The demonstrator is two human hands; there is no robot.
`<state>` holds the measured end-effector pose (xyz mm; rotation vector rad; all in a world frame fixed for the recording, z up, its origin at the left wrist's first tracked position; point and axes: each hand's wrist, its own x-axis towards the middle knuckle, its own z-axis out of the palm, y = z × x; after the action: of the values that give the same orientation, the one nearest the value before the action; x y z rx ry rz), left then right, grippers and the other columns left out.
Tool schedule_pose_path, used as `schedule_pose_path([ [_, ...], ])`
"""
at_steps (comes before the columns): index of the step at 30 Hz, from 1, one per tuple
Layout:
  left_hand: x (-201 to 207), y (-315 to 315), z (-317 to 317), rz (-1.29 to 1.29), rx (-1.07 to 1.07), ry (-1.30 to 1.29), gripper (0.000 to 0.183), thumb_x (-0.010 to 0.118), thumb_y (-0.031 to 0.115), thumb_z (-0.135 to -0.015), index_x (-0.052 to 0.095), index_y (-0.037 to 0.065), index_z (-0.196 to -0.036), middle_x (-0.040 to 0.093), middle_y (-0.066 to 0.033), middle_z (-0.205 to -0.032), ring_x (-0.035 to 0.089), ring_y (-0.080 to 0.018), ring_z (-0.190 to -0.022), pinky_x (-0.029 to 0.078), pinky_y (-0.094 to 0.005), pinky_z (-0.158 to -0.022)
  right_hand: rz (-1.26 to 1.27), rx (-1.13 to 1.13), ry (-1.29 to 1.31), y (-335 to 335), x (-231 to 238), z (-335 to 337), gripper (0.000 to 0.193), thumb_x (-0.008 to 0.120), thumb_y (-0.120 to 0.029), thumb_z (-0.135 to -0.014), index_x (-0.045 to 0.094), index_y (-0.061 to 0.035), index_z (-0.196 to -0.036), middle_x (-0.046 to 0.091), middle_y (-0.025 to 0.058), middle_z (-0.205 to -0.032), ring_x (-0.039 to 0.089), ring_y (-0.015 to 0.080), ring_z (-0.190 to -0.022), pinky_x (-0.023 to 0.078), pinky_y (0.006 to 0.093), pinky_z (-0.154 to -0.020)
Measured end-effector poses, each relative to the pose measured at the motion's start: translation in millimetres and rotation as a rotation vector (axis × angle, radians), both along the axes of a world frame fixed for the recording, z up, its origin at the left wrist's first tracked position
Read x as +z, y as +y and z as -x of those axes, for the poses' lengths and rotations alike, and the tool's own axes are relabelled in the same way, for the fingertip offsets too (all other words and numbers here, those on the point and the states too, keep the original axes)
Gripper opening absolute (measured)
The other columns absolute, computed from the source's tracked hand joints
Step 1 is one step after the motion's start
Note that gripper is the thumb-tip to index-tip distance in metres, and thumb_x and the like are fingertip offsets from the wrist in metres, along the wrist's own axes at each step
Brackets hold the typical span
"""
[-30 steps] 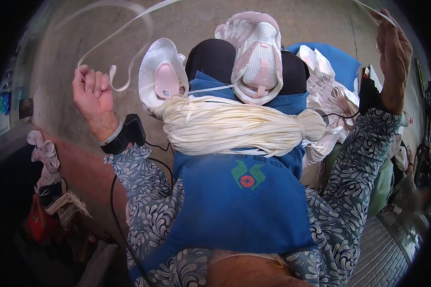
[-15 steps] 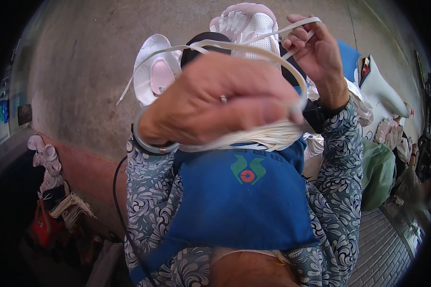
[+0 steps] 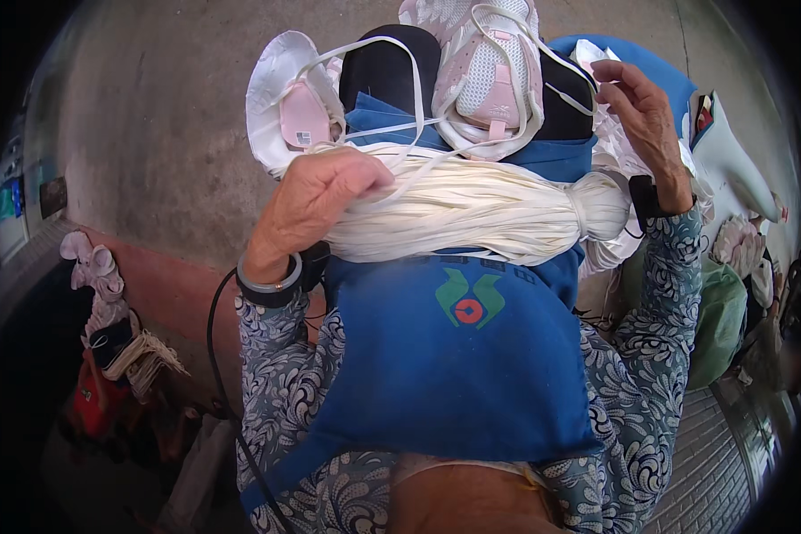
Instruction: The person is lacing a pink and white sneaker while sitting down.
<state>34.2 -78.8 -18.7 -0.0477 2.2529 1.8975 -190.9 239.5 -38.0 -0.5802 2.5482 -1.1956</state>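
Across my lap lies a thick bundle of cream-white shoelaces (image 3: 472,209), tied near its right end. My left hand (image 3: 316,200) is closed at the bundle's left end, its fingers curled on a white shoelace (image 3: 415,84) that loops up and over; the fingertips are partly hidden. Beyond the bundle, a pink and white sneaker (image 3: 489,89) rests on my lap, heel toward me, with a lace trailing off its right side. My right hand (image 3: 643,120) is raised right of the sneaker, fingers apart and bent, close to that trailing lace.
A white shoe upper with a pink insole (image 3: 304,116) lies left of the sneaker. My blue apron (image 3: 463,374) covers my front. More white shoe parts (image 3: 618,142) pile up at the right, near a green bag (image 3: 716,325). A dark cable (image 3: 214,347) runs along my left side.
My left hand has moved down and left, uncovering the lace bundle and the sneaker. My right hand has shifted right and down, and its fingers have let go of the lace.
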Motion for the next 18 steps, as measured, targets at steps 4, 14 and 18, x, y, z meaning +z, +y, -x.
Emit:
schedule_pose_path([
  [4,-20,-17,39,0.274,0.505,0.020,0.035,0.050,0.030,-0.099,0.060,-0.001,-0.112,0.062,-0.0028,-0.072,0.057,-0.0084,-0.065,0.047,-0.0216,-0.060,-0.182,0.408,0.049,-15,-4,-17,0.028,0.062,-0.003,-0.085,0.060,-0.0004,-0.113,0.056,0.0115,-0.097,0.060,0.0207,-0.079,0.050,0.0326,-0.075],
  [14,-52,-22,82,0.663,0.285,-0.001,0.032,0.059,0.041,-0.093,0.061,0.009,-0.095,0.058,-0.0040,-0.064,0.057,-0.0134,-0.060,0.045,-0.0268,-0.055,-0.127,0.405,0.162,-33,21,-4,0.013,0.063,-0.011,-0.088,0.064,-0.0007,-0.096,0.063,0.0078,-0.080,0.061,0.0227,-0.077,0.049,0.0339,-0.072],
  [18,-48,-21,78,0.736,0.199,-0.003,0.030,0.061,0.037,-0.092,0.059,0.007,-0.086,0.058,-0.0040,-0.065,0.056,-0.0142,-0.060,0.045,-0.0286,-0.054,0.117,0.329,-0.421,-68,62,2,0.027,0.055,-0.025,-0.097,0.066,-0.0003,-0.102,0.064,0.0048,-0.077,0.061,0.0123,-0.071,0.051,0.0307,-0.066],
])
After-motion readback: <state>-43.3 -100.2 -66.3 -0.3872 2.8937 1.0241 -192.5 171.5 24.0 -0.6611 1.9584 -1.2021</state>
